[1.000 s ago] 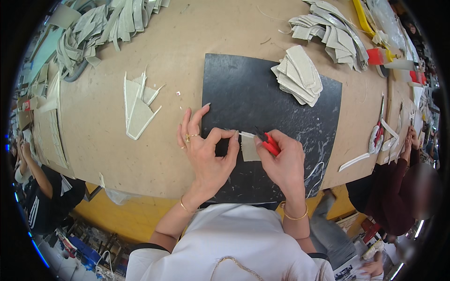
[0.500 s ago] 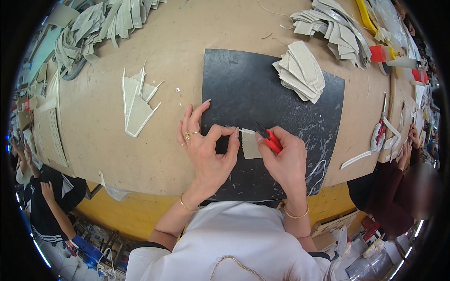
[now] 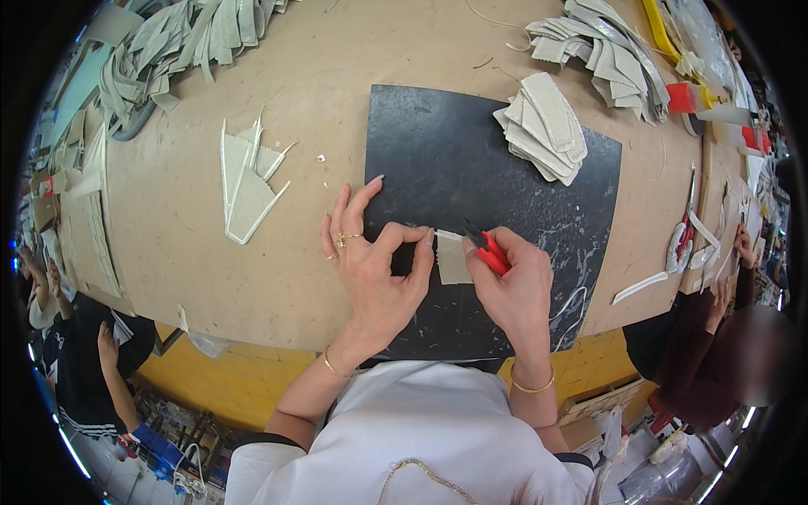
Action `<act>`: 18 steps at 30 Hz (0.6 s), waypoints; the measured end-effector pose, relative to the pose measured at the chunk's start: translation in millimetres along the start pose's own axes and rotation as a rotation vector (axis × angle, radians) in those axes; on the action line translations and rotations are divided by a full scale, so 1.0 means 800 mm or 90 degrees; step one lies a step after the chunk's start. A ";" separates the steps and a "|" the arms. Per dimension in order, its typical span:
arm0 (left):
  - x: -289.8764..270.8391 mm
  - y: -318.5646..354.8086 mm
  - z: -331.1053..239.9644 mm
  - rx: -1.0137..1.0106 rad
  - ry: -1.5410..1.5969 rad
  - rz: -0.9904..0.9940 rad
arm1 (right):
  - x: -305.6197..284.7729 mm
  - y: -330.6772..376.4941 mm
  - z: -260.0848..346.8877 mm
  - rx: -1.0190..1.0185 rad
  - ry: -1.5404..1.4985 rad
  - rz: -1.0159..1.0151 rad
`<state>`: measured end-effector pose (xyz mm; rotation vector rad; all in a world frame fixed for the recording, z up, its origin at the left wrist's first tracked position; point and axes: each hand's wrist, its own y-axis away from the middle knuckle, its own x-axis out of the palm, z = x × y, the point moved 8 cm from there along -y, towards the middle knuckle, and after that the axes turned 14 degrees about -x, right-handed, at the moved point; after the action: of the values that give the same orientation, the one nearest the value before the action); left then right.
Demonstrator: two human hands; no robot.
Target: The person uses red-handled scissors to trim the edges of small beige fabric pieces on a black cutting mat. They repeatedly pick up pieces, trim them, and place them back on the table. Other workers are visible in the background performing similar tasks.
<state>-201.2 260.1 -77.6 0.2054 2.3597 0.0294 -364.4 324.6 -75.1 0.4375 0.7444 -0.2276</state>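
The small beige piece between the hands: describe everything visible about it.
The small beige piece is a flat, roughly rectangular cut-out that looks like thin leather or fabric, pale grey-beige. It lies over the black mat, near its front part. The left hand pinches its upper left corner with thumb and forefinger; the right hand brings the red-handled snips to its upper right edge.

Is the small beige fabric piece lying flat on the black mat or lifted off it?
Cannot tell: the beige fabric piece is pinched at its top edge by the left hand, over the black mat.
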 end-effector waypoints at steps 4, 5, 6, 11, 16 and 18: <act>0.001 0.000 0.001 -0.002 0.002 -0.001 | 0.001 0.001 -0.001 0.004 0.002 0.004; 0.001 0.000 0.000 0.000 0.000 -0.002 | 0.001 0.001 -0.001 0.001 0.002 -0.001; 0.001 0.000 0.000 0.001 0.001 -0.002 | 0.001 0.001 -0.002 0.002 -0.004 -0.004; 0.001 0.000 -0.001 0.000 -0.005 -0.006 | 0.002 0.003 -0.002 -0.008 -0.020 -0.035; 0.002 0.001 -0.003 0.003 -0.033 -0.017 | 0.002 0.002 -0.001 -0.015 -0.017 -0.033; 0.003 0.002 -0.003 0.006 -0.045 -0.017 | 0.002 0.001 0.000 -0.019 -0.018 -0.033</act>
<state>-204.1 261.9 -77.1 0.1765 2.2929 -0.0025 -363.0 325.4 -75.8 0.3861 0.7309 -0.2701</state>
